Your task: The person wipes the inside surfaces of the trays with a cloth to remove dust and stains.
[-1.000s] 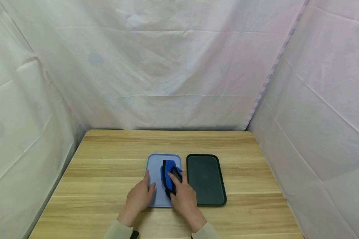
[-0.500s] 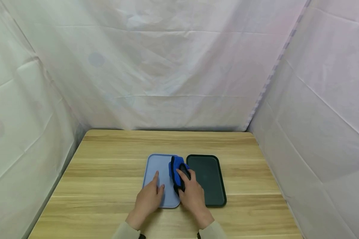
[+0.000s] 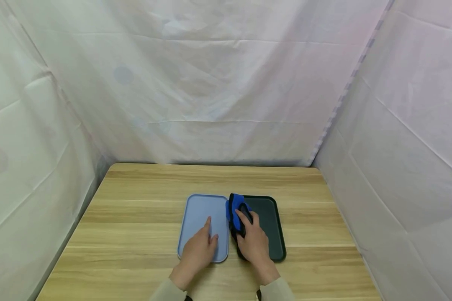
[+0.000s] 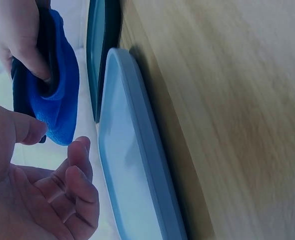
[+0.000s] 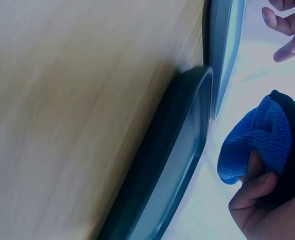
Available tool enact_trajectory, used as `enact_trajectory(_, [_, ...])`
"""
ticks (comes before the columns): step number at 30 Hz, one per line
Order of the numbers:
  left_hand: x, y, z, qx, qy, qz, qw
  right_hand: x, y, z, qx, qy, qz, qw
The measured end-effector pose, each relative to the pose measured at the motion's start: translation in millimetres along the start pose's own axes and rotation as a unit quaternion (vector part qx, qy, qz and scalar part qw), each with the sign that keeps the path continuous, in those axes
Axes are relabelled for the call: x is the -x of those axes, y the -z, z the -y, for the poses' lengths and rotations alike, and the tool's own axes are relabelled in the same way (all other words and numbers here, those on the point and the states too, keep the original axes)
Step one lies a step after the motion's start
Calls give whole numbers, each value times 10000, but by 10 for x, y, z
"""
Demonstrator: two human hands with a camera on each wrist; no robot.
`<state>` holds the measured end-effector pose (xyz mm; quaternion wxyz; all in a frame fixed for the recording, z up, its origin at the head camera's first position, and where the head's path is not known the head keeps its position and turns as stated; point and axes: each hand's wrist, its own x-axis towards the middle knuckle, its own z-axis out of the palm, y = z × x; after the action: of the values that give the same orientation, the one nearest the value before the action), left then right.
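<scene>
My right hand (image 3: 255,246) grips a folded blue cloth with black edging (image 3: 234,213), held over the left part of the dark green tray (image 3: 274,228). In the right wrist view, fingers of that hand curl against the fuzzy blue cloth (image 5: 260,137), which hangs above the tray. My left hand (image 3: 196,252) is over the light blue tray (image 3: 201,205), index finger stretched forward and thumb apart. The left wrist view has the left hand (image 4: 32,195) with loosely bent fingers and nothing in it, close to the cloth (image 4: 62,105) but not holding it.
Both trays lie side by side on a wood-grain table (image 3: 143,209), with a narrow gap between them. White fabric sheets (image 3: 211,92) enclose the table at the back and on both sides.
My right hand has carried the cloth rightward from over the light blue tray to the dark green one. My left hand has also shifted right, further over the light blue tray.
</scene>
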<state>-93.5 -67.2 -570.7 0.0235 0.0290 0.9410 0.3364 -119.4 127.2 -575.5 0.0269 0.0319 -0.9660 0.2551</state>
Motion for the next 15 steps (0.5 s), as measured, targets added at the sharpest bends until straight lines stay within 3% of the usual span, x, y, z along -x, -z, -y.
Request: enact_trajectory(15, [-10,-146,-177,53,-208,210,9996,-77,105,-272,-85,-200,-97,9997])
